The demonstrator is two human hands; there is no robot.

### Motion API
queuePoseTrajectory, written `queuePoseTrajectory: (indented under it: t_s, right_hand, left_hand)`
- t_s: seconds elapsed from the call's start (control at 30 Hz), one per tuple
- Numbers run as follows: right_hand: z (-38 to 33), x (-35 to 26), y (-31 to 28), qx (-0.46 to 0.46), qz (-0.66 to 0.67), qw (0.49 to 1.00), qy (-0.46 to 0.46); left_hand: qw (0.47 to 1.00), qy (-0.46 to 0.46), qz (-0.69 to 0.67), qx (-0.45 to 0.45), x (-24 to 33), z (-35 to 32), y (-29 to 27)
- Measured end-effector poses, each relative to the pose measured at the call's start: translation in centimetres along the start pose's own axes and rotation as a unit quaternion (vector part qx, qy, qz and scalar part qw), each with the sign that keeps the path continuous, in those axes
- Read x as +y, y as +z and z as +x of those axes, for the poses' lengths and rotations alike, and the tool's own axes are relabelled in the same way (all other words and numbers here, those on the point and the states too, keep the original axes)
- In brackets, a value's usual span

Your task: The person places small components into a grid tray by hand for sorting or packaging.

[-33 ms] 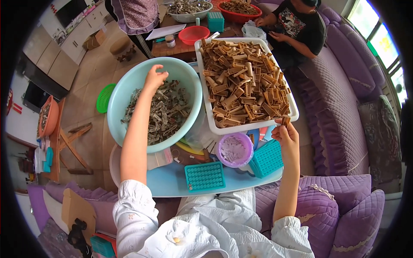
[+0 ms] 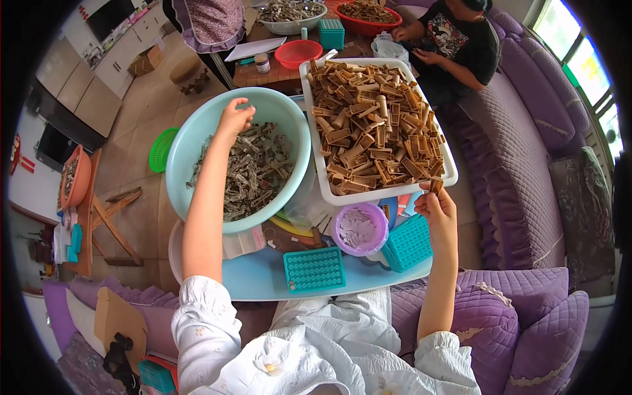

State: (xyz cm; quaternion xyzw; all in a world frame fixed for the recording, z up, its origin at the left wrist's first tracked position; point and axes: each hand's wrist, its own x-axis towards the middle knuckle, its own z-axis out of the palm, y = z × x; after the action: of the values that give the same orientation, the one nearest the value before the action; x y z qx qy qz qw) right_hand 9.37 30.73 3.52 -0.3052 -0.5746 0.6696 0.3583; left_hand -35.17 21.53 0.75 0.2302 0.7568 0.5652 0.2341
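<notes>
My left hand (image 2: 235,120) is above a large pale blue basin (image 2: 176,141), its fingers curled toward each other around something too small to make out. In the basin lies a heap of grey, dry, twisted strips (image 2: 257,174). My right hand (image 2: 440,209) pinches a small brown trough-shaped piece (image 2: 436,186) by the near right corner of a white tray (image 2: 449,172). That tray is heaped with similar brown pieces (image 2: 375,125). Nearer me are a turquoise rack with rows of round holes (image 2: 314,270) and a purple tub (image 2: 380,245) of white paper-like slips (image 2: 357,227).
A second turquoise rack (image 2: 408,243) stands right of the tub. Beyond are a red bowl (image 2: 298,54), a jar (image 2: 262,62) and two filled basins. One person stands at the far side; another (image 2: 454,39) sits at the far right. A purple sofa (image 2: 507,164) runs along the right.
My left hand has shifted very slightly to the left over the basin. My right hand keeps the brown piece in nearly the same place.
</notes>
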Motion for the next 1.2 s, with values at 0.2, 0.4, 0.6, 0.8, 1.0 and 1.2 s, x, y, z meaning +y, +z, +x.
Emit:
queuePoseTrajectory:
  t_s: [0.2, 0.4, 0.6, 0.8, 1.0, 1.2]
  right_hand:
    - [-1.0, 0.8, 0.4, -0.016, 0.01, 1.0, 0.015]
    - [-2.5, 0.4, 1.3, -0.028, 0.009, 0.999, 0.018]
    - [-4.4, -0.9, 3.8, -0.057, 0.015, 0.998, -0.007]
    - [-7.1, -1.9, 9.4, -0.087, 0.034, 0.994, -0.062]
    - [-9.0, -0.4, 11.4, -0.083, 0.093, 0.992, -0.001]
    - [-10.0, 0.7, 11.4, -0.075, 0.142, 0.985, 0.063]
  left_hand:
    - [0.967, 0.005, -0.24, -0.083, 5.4, -4.9, -4.2]
    - [0.982, -0.008, -0.137, -0.131, 4.9, -11.9, -3.9]
    - [0.965, -0.025, -0.129, -0.228, 4.1, -20.0, -0.1]
    - [0.861, -0.05, -0.273, -0.426, 5.5, -28.7, 3.9]
    - [0.777, -0.031, -0.413, -0.473, 3.4, -32.7, 8.3]
    - [0.923, 0.064, -0.288, -0.248, 2.5, -35.2, 9.3]
